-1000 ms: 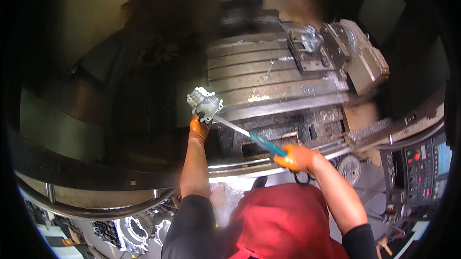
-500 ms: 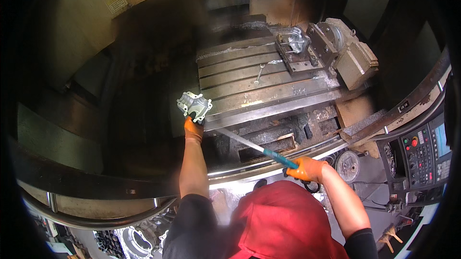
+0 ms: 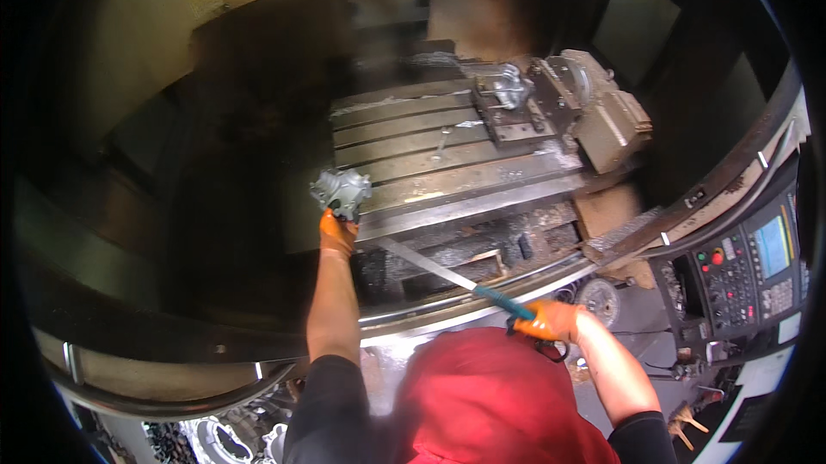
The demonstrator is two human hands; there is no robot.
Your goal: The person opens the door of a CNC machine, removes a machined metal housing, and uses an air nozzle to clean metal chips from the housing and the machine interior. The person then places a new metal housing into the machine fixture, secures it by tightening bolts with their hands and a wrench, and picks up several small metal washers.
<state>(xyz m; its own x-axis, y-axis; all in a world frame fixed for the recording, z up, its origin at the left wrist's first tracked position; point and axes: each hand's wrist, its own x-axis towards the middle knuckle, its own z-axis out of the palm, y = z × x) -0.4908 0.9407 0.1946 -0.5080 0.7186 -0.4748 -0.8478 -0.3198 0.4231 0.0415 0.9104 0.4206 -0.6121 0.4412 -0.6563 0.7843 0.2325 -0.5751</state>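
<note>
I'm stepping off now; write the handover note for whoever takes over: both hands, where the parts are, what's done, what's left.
Left hand, orange-gloved, holds a grey cast-metal part out at arm's length, beside the left end of the slotted steel machine table.
Right hand, orange-gloved, grips the teal handle of a long metal air wand whose tip points toward the part.
Done: part is off the table, in hand.
Left: the fixture vise on the table shows chips around it; part not yet set down.

Dim light is falling from the far left, deep shadow is filling the left, and fisheye bending is warping the blackened edges.
</note>
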